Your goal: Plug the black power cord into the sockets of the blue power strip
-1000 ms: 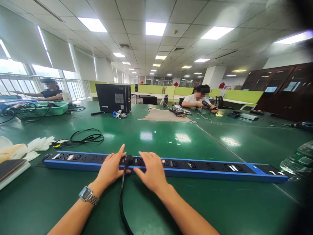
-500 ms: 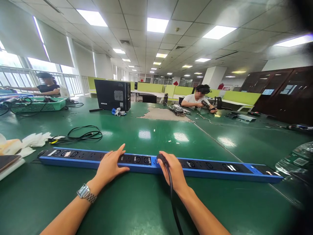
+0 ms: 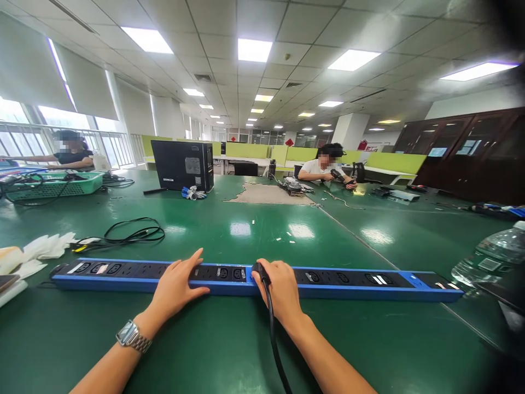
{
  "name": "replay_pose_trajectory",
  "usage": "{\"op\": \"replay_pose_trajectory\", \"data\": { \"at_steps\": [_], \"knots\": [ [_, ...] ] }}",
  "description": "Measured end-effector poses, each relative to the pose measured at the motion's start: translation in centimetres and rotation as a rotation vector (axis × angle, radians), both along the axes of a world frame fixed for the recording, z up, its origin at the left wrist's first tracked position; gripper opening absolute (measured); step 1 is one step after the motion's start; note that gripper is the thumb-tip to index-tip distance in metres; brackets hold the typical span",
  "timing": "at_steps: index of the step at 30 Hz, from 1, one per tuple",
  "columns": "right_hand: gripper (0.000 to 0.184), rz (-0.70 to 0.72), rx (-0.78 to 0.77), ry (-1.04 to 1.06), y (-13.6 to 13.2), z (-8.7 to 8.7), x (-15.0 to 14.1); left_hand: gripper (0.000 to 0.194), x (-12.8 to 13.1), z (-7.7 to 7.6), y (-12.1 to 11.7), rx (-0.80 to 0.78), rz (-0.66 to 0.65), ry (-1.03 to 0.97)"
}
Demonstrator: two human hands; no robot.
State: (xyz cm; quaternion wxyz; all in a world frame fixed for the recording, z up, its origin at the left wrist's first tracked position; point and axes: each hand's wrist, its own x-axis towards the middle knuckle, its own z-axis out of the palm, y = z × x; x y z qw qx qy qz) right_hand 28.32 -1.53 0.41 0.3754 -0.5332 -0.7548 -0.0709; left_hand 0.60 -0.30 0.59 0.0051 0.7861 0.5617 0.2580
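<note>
A long blue power strip (image 3: pixel 353 284) with black sockets lies across the green table (image 3: pixel 246 339) in front of me. My left hand (image 3: pixel 176 284) rests flat on the strip's left-middle part, fingers stretched out. My right hand (image 3: pixel 281 290) is closed around a black plug (image 3: pixel 259 269) pressed at a socket near the strip's middle. The plug's black cable (image 3: pixel 274 345) runs down towards me between my forearms. A metal watch (image 3: pixel 132 336) sits on my left wrist.
A coiled black cable (image 3: pixel 131 234) and white tissues (image 3: pixel 43 246) lie at the left. A black computer case (image 3: pixel 182 164) and a green basket (image 3: pixel 53 183) stand further back. A plastic bottle (image 3: pixel 488 257) lies at the right. Two other people sit at the far side.
The plug has moved from a socket between my hands to one further right, carried by my right hand. My left hand has stayed flat on the strip.
</note>
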Motion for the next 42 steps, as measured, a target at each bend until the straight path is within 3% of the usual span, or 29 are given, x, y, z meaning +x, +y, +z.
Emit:
{"op": "replay_pose_trajectory", "data": {
  "at_steps": [5, 9, 13, 16, 19, 22, 25, 29, 32, 35, 38, 42],
  "knots": [
    [0.017, 0.018, -0.025, -0.04, -0.3, 0.4, -0.9, 0.087, -0.2, 0.0, 0.0, 0.002, -0.006, -0.008],
    [0.022, 0.039, -0.018, -0.06, -0.3, -0.3, -1.1, 0.074, 0.8, 0.1, -0.1, 0.053, -0.065, -0.053],
    [0.054, -0.031, 0.047, -0.117, 0.0, -1.4, 0.5, 0.054, 4.7, 0.3, -0.7, 0.091, -0.235, -0.095],
    [0.079, -0.134, 0.062, -0.122, 0.2, -2.2, 2.0, 0.057, 9.0, 0.3, -0.8, 0.063, -0.351, -0.096],
    [0.074, -0.166, 0.05, -0.133, 0.4, -2.8, 2.8, 0.045, 12.5, 0.2, -0.4, 0.044, -0.314, -0.125],
    [0.068, -0.16, 0.041, -0.147, 0.4, -3.2, 2.9, 0.03, 14.1, 0.6, 0.1, 0.088, -0.228, -0.264],
    [0.072, -0.157, 0.037, -0.142, 0.3, -3.2, 2.7, 0.028, 13.2, 2.2, 0.6, 0.209, -0.171, -0.496],
    [0.073, -0.175, -0.01, -0.119, 0.1, -2.8, 2.6, 0.036, 8.3, 3.8, 1.1, 0.275, -0.11, -0.588],
    [0.071, -0.172, -0.075, -0.109, -0.1, -2.5, 2.5, 0.046, 3.6, 2.9, 1.2, 0.144, -0.01, -0.547],
    [0.069, -0.182, -0.144, -0.097, -0.2, -2.1, 2.3, 0.053, 0.6, 1.3, 1.0, -0.002, -0.028, -0.478],
    [0.064, -0.201, -0.166, -0.075, -0.4, -2.1, 1.9, 0.047, 0.0, 0.4, 0.8, -0.011, -0.112, -0.399],
    [0.059, -0.181, -0.134, -0.071, -0.4, -2.4, 1.2, 0.039, 0.9, 0.7, 0.8, 0.009, -0.186, -0.319]
  ]
}}
